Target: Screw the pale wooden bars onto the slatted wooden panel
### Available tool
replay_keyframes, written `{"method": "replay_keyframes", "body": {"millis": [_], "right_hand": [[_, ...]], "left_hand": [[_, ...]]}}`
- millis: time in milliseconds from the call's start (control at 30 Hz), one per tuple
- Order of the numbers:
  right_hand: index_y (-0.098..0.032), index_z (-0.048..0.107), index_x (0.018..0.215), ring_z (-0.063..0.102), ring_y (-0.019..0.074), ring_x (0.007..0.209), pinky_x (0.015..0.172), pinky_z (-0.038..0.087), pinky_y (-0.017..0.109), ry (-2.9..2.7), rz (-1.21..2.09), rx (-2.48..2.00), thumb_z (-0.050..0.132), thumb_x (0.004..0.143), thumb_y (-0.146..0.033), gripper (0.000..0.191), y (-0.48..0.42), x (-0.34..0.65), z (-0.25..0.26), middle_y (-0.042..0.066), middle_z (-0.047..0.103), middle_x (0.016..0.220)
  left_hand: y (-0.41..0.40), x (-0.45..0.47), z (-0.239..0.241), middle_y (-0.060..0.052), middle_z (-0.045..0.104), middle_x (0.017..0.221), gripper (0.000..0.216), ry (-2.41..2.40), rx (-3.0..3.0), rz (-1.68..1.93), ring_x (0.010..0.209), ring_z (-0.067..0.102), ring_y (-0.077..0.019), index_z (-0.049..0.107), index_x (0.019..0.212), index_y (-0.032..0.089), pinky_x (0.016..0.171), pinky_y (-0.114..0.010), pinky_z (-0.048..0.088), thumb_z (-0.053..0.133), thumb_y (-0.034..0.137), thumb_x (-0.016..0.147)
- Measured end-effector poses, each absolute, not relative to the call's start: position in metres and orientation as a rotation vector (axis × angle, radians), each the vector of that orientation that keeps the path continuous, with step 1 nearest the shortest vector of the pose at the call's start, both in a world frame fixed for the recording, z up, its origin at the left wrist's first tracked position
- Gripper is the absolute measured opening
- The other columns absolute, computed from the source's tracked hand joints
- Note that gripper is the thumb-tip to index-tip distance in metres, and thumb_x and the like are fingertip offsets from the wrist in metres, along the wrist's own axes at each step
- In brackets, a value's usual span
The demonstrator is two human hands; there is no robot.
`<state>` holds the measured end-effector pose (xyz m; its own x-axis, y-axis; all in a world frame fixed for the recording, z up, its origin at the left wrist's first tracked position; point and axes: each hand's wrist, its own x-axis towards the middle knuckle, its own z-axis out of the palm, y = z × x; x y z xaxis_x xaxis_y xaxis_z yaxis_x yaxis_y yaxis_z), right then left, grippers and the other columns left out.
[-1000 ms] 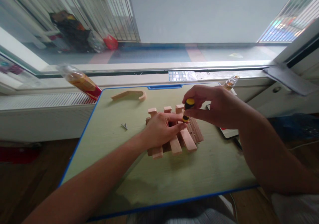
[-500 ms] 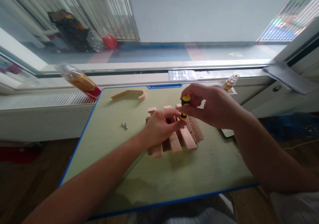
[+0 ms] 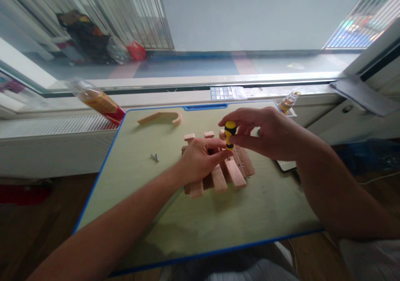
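A stubby yellow-and-black screwdriver (image 3: 230, 128) stands upright over light wooden slats (image 3: 236, 175) that lie across darker brown boards (image 3: 246, 161). My right hand (image 3: 262, 129) holds its handle loosely between thumb and fingers. At the lower end, the thumb and forefinger of my left hand (image 3: 200, 158) close around the screwdriver, while the rest of that hand rests over the slats. The tip of the tool is hidden by my left fingers. Small screws stick up from the brown boards on the right.
A few loose screws (image 3: 155, 157) lie left of the slats on the blue-edged table (image 3: 168, 227). Behind them is a hooked wooden piece (image 3: 161, 117). Bottles stand past the far corners, the larger bottle (image 3: 100, 102) on the left. A clear compartment box (image 3: 226, 93) sits on the sill.
The fingers of my right hand have shifted and loosened around the screwdriver handle, showing more of it. My left hand and the slats stay in place.
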<state>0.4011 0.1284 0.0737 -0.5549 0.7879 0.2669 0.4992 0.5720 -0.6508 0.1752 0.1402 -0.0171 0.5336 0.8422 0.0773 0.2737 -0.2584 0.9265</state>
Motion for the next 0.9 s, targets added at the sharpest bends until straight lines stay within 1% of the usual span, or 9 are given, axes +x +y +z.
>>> {"method": "replay_keyframes", "body": {"millis": [67,133,233,333,500,600,700,800,900], "right_hand": [[-0.015,0.074,0.116,0.070,0.0129,0.073,0.063,0.050,0.026,-2.269,0.657,-1.034,0.074,0.096,-0.026,0.023,0.128,0.400,0.073,0.003,0.078,0.092],[-0.016,0.072,0.110,0.069,0.0124,0.071,0.063,0.049,0.026,-2.271,0.597,-1.035,0.076,0.095,-0.028,0.020,0.129,0.398,0.072,0.002,0.075,0.087],[-0.017,0.069,0.104,0.066,0.0122,0.070,0.065,0.048,0.027,-2.271,0.519,-1.037,0.078,0.095,-0.035,0.022,0.129,0.397,0.071,0.000,0.071,0.082],[-0.018,0.066,0.102,0.064,0.0122,0.070,0.064,0.047,0.028,-2.268,0.489,-1.064,0.078,0.095,-0.036,0.022,0.128,0.395,0.070,0.000,0.069,0.082],[-0.019,0.067,0.100,0.063,0.0124,0.069,0.062,0.046,0.028,-2.228,0.532,-1.102,0.079,0.093,-0.040,0.025,0.127,0.392,0.070,0.001,0.070,0.084],[-0.017,0.072,0.109,0.067,0.0133,0.073,0.063,0.049,0.028,-2.206,0.616,-1.099,0.080,0.092,-0.039,0.028,0.129,0.394,0.070,0.004,0.076,0.096],[-0.018,0.075,0.127,0.073,0.0155,0.082,0.068,0.054,0.029,-2.201,0.752,-1.058,0.076,0.096,-0.036,0.036,0.130,0.400,0.071,0.008,0.079,0.113],[-0.018,0.075,0.135,0.074,0.0163,0.084,0.070,0.056,0.030,-2.212,0.890,-1.028,0.071,0.100,-0.034,0.039,0.131,0.406,0.074,0.007,0.081,0.109],[-0.018,0.076,0.136,0.072,0.0158,0.082,0.071,0.055,0.031,-2.215,0.899,-1.028,0.071,0.101,-0.034,0.039,0.130,0.406,0.075,0.006,0.081,0.104]], "left_hand": [[0.140,0.174,-0.017,-0.005,0.080,0.087,0.035,0.938,1.833,0.700,0.073,0.064,-0.0144,0.088,0.106,0.019,0.064,-0.025,0.047,0.075,0.050,0.096],[0.140,0.173,-0.017,-0.004,0.077,0.082,0.038,0.954,1.858,0.682,0.068,0.060,-0.0131,0.087,0.108,0.019,0.061,-0.025,0.044,0.074,0.053,0.096],[0.140,0.172,-0.017,0.000,0.068,0.072,0.041,0.975,1.842,0.702,0.063,0.053,-0.0113,0.085,0.110,0.018,0.056,-0.023,0.039,0.078,0.054,0.092],[0.140,0.173,-0.018,0.002,0.064,0.069,0.040,0.980,1.797,0.749,0.060,0.050,-0.0102,0.084,0.107,0.017,0.054,-0.023,0.037,0.082,0.053,0.089],[0.140,0.175,-0.019,-0.002,0.071,0.077,0.033,0.955,1.769,0.784,0.065,0.054,-0.0110,0.085,0.100,0.015,0.059,-0.024,0.042,0.083,0.046,0.089],[0.139,0.175,-0.018,-0.004,0.075,0.080,0.030,0.963,1.762,0.786,0.066,0.057,-0.0116,0.087,0.103,0.016,0.060,-0.024,0.043,0.082,0.042,0.090],[0.138,0.176,-0.016,-0.006,0.080,0.086,0.025,0.945,1.760,0.783,0.073,0.064,-0.0135,0.088,0.106,0.018,0.065,-0.025,0.048,0.081,0.037,0.092],[0.139,0.175,-0.015,-0.006,0.083,0.092,0.026,0.919,1.780,0.755,0.079,0.070,-0.0161,0.089,0.109,0.020,0.071,-0.026,0.052,0.078,0.038,0.094],[0.139,0.174,-0.014,-0.007,0.084,0.095,0.028,0.928,1.806,0.736,0.081,0.071,-0.0169,0.088,0.108,0.019,0.071,-0.027,0.052,0.077,0.042,0.095]]}}
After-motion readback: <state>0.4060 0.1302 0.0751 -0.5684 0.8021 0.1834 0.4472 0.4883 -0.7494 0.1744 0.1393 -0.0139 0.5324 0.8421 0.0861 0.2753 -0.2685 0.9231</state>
